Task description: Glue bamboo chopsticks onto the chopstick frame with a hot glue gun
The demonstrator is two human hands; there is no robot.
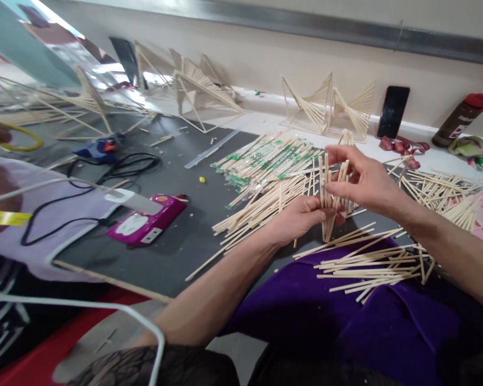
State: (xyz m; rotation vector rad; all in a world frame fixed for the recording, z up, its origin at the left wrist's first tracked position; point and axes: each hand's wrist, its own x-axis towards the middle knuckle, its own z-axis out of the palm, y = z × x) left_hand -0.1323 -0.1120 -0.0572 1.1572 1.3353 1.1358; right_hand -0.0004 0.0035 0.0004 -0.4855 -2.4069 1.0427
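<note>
Sticks [330, 195], a small upright bunch, sit at centre of view, pinched at the bottom by left hand [300, 217] and at the top by right hand [360, 179], both closed on them. Loose sticks [370, 262] lie at 5 o'clock on purple cloth [306, 300]; wrapped sticks [265, 158] at 10 o'clock; pink box [147, 220] far at 9.

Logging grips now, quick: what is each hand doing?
Left hand: closed around the lower end of an upright bundle of sticks.
Right hand: fingers pinching the top of the same bundle.
</note>
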